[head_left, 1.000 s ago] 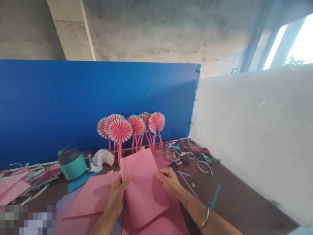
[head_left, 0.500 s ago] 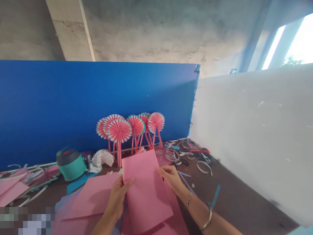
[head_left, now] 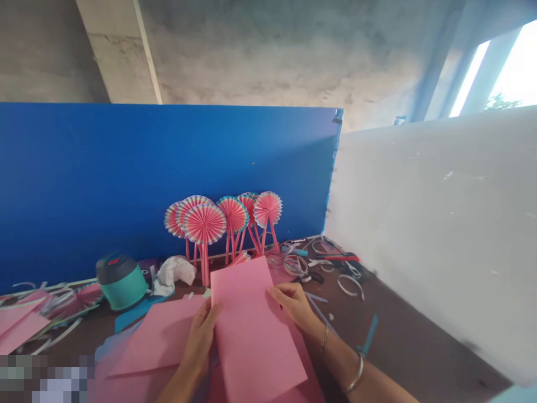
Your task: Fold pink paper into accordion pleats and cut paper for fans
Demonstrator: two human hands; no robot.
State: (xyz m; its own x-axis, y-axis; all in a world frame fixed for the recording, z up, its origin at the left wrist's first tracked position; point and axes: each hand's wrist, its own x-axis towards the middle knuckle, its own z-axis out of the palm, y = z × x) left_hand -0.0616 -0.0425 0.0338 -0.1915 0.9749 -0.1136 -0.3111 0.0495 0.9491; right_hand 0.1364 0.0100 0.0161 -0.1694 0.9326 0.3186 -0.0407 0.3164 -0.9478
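A folded sheet of pink paper [head_left: 255, 330] is held up in front of me, tilted slightly to the left. My left hand [head_left: 203, 336] grips its left edge, the thumb at the fold and the fingers behind. At the upper right edge, my right hand [head_left: 293, 305] pinches the same sheet between thumb and fingers. More pink sheets [head_left: 159, 336] lie in a loose stack under and left of my hands, with a bluish sheet beneath. Several round pleated paper fans [head_left: 205, 224] with pink stick handles stand behind the sheet.
Left of the fans are a crumpled white tissue [head_left: 174, 274] and a teal container with a dark lid [head_left: 121, 280]. Paper strips [head_left: 350, 285], scissors [head_left: 310, 277] and a red-handled tool [head_left: 342, 258] lie at right. A blue panel [head_left: 104, 179] and a white panel [head_left: 428, 201] border the table.
The lower right corner of the folded sheet has shifted right, and my left thumb has slid back to its left edge. My right hand keeps its pinch almost in place.
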